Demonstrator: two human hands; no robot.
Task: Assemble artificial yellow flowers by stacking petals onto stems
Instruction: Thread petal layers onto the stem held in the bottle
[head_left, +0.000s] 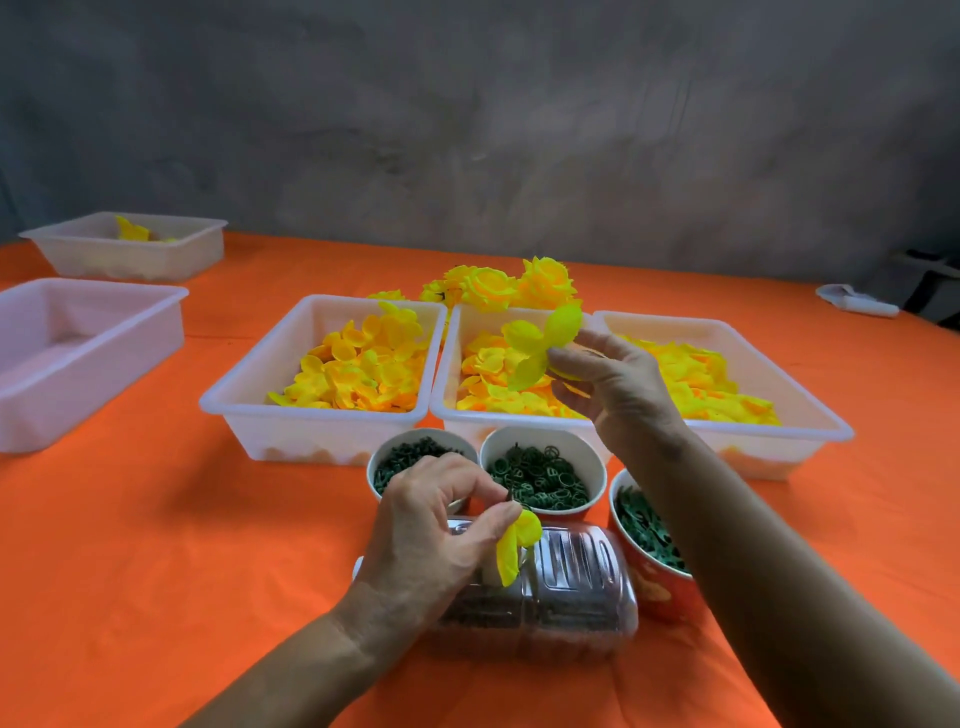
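Head view: right hand (608, 379) pinches petal piece (540, 345); left hand (436, 530) pinches bud (514, 545).

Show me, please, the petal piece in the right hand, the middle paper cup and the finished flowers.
petal piece (540, 345), head view, on its centre lobe
middle paper cup (540, 475), head view, on the green rings inside
finished flowers (511, 285), head view, on the middle bloom
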